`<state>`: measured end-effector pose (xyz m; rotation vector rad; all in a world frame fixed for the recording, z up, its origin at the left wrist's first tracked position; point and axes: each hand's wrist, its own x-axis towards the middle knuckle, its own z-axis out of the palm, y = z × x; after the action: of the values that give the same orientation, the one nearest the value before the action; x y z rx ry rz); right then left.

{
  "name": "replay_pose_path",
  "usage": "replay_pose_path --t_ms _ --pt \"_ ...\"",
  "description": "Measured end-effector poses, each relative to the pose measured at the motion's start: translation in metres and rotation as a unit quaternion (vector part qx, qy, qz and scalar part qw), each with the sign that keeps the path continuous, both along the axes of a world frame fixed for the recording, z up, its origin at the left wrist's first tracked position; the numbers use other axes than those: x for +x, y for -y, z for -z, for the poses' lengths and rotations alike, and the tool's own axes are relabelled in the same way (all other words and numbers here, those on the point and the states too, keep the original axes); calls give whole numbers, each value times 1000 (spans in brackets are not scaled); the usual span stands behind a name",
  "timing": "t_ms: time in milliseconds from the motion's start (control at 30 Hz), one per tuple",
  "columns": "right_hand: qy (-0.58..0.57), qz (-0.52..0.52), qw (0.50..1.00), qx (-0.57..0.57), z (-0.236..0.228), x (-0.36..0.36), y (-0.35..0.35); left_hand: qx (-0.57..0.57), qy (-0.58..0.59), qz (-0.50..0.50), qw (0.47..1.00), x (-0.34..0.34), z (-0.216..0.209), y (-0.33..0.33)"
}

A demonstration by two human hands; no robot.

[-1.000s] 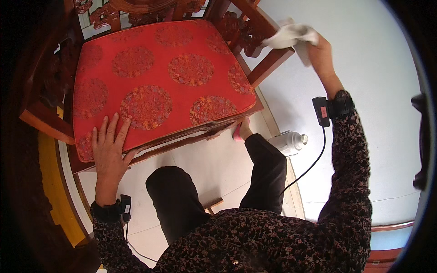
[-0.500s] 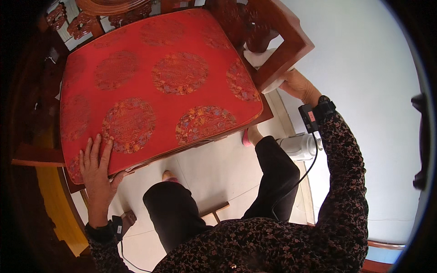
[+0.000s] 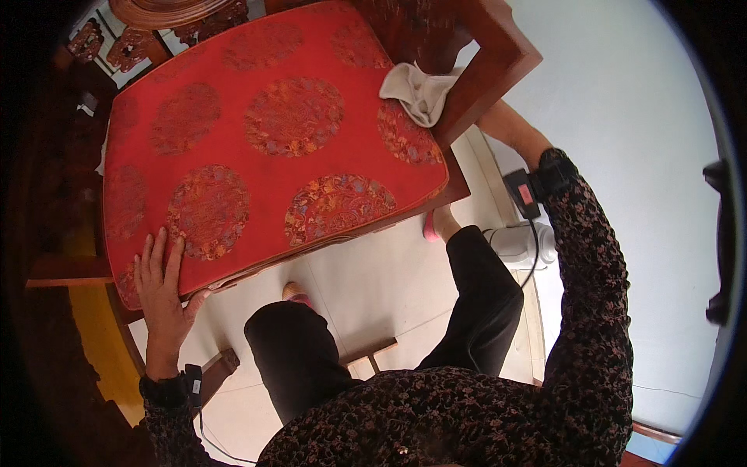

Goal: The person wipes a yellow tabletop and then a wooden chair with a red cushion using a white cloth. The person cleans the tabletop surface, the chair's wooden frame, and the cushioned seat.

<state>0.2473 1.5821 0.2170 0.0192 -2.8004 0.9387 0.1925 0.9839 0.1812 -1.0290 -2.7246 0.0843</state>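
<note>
I am looking down at a carved dark wooden armchair [image 3: 498, 54] that carries a thick red seat cushion [image 3: 272, 148] patterned with round gold medallions. The cushion fills the seat, from the near front edge to the far backrest.

My left hand [image 3: 162, 284] lies flat on the cushion's near left corner, fingers [image 3: 156, 253] spread apart and pressing down, thumb hooked at the front edge. My right arm reaches under the chair's right armrest; the right hand is hidden behind the wood, so I cannot tell how its fingers are set. A crumpled pale cloth [image 3: 419, 92] rests on the cushion's far right corner, touching the inner side of the armrest.

The cloth looks light, soft and limp; I judge it would bunch easily and is best pinched at its raised middle fold. The cushion looks padded, with a smooth, possibly slippery satin cover, so a flat palm or an edge grip suits it better.

Below are my dark trouser legs, a pale tiled floor [image 3: 366, 272], and a white canister [image 3: 523, 243] near the right knee.
</note>
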Motion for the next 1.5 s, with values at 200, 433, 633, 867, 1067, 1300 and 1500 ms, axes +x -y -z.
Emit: replay_pose_path --t_ms 200,433,633,867,1067,1300,1500 --pt "-19 113 934 -338 -18 28 -1 10 -1 3 1000 1 1 2" --pt "-81 66 865 -490 -40 16 6 13 -1 4 1000 0 3 3" --pt "-52 17 926 -374 -52 1 3 4 3 -9 1000 1 6 4" --pt "7 100 995 -4 -26 5 -13 18 -4 17 1000 0 3 3" --pt "-19 178 976 -122 36 62 33 17 1 19 1000 1 2 1" --pt "-39 -117 985 119 25 118 56 19 9 17 1000 -1 9 5" --pt "80 7 947 -310 9 126 72 -15 30 -47 998 1 4 -5"
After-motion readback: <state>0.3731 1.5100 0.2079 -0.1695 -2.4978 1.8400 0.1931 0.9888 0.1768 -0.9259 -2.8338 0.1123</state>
